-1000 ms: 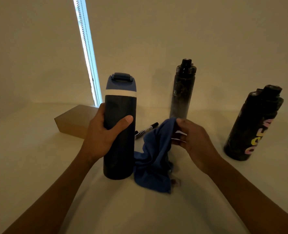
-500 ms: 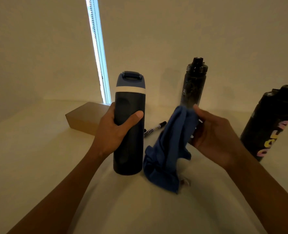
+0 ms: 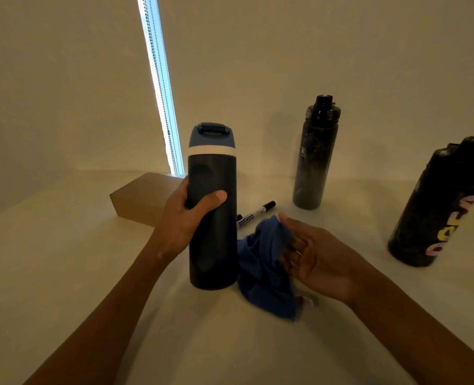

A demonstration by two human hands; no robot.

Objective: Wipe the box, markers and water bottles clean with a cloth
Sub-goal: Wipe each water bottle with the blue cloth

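The left hand (image 3: 184, 220) grips the upright blue-lidded bottle (image 3: 213, 251) at mid-height, its long axis vertical. Just right of its lower half hangs the blue cloth (image 3: 260, 262), held in the right hand (image 3: 321, 257), the nearer hand for wiping.

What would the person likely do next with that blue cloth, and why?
Probably press the blue cloth against the side of the blue-capped bottle and rub. The left hand grips that bottle upright, and the right hand holds the cloth bunched right beside its lower half.
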